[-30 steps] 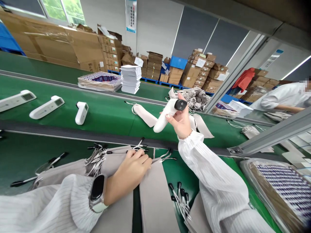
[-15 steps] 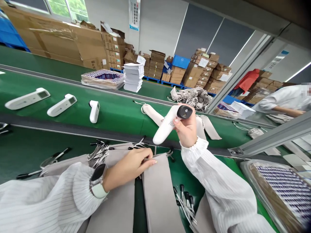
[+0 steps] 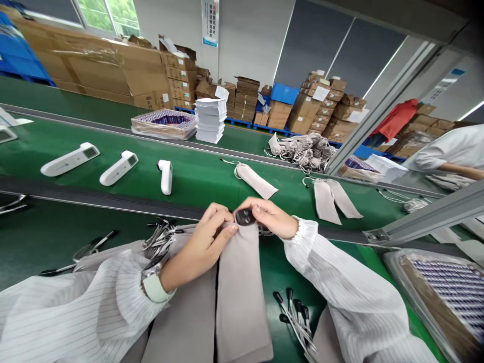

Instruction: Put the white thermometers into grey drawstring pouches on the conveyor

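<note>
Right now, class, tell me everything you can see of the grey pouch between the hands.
The grey pouch is long, narrow, plain and seemingly soft cloth. It stretches toward the viewer over the green work surface. The left hand pinches the far end; there, a device's black head shows at the opening, held by the right hand. The device's body is hidden, apparently inside.

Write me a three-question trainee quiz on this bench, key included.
1. How many white devices lie wholly in view on the green surface?
2. True or false: a black device end shows between the left grip and right grip.
3. The left grip touches the grey pouch at its: a) upper end; b) middle; c) lower end.

Key: 1. three; 2. true; 3. a
</note>
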A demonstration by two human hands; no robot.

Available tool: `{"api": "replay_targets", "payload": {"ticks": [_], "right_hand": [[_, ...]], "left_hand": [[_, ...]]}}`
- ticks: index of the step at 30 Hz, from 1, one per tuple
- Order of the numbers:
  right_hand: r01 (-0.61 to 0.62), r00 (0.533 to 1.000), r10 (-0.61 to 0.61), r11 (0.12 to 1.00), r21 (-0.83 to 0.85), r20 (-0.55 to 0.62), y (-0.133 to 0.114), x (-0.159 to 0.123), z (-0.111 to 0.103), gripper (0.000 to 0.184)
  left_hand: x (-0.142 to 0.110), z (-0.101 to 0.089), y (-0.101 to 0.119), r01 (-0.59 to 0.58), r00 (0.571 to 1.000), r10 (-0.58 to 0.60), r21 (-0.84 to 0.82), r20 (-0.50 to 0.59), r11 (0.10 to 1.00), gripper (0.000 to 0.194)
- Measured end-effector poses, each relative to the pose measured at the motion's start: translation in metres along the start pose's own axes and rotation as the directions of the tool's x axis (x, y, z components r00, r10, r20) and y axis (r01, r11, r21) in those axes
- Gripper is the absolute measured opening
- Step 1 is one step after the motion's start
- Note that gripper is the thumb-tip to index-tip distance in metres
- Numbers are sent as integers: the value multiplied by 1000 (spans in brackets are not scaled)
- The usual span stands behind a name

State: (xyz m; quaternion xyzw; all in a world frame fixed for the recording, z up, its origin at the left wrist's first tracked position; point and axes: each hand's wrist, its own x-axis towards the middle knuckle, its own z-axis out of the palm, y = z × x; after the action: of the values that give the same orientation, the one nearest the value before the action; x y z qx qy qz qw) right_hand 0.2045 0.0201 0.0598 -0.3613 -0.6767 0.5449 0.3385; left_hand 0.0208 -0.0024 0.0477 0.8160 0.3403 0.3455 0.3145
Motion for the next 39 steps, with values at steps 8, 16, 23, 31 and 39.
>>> {"api": "replay_targets", "payload": {"ticks": [8, 16, 23, 31, 39], "right_hand": [[-30, 933, -179, 826, -562, -313, 0, -3, -25, 45], [-100, 857, -246, 784, -613, -454, 22, 5, -49, 53], [103, 903, -46, 988, -113, 426, 15, 5, 6, 46], [-275, 382, -217, 902, -334, -898, 20, 7, -82, 47], [-609, 348, -300, 648, -458, -888, 45, 0, -110, 59]], "left_hand": [[4, -19, 17, 352, 914, -350, 27, 204, 935, 26], [-14, -35, 63, 464, 828, -324, -234, 456, 855, 37], [1, -26, 37, 336, 926, -273, -240, 261, 911, 35], [-26, 15, 15, -82, 914, -57, 321, 402, 943, 28], [-28, 22, 17, -283, 838, -24, 472, 546, 835, 26]]}}
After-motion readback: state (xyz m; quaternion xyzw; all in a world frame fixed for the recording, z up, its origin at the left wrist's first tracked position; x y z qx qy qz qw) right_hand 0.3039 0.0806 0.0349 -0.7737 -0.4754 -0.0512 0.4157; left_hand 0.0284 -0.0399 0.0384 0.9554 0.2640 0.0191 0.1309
